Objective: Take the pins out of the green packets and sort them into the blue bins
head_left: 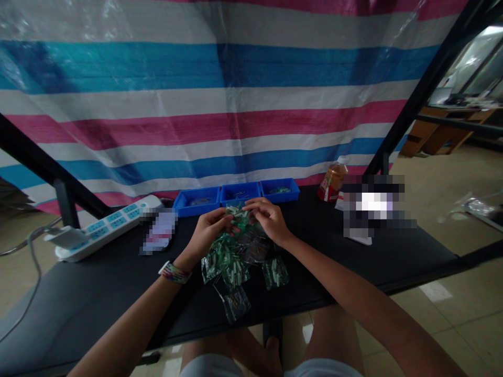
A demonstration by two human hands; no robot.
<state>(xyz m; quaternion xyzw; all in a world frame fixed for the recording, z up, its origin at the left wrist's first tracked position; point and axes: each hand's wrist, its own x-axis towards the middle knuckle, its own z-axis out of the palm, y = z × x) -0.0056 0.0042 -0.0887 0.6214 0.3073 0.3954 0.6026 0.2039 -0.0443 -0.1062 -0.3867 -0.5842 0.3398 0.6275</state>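
Between my two hands is a small green plastic bag (pixel 237 213) with pale, stick-like pieces in it. My left hand (pixel 210 228) is closed on its left side, thumb against fingers. From the right, my right hand (pixel 272 222) pinches the bag's other side. Below them lies a heap of similar green bags (pixel 226 259), with a darker clear bag (pixel 255 247) on its right. One green bag (pixel 275 273) sits apart to the right. Nearest the table's front edge is a clear bag (pixel 236 305) of small metal-looking parts. What exactly the pieces are is too small to tell.
Three joined blue bins, left (pixel 194 210), middle (pixel 240 201) and right (pixel 280 198), hold small parts behind my hands. A white power strip (pixel 113 228) lies left on the black table (pixel 118 285). A drink bottle (pixel 332 180) stands back right. Striped sheeting (pixel 243 125) hangs behind.
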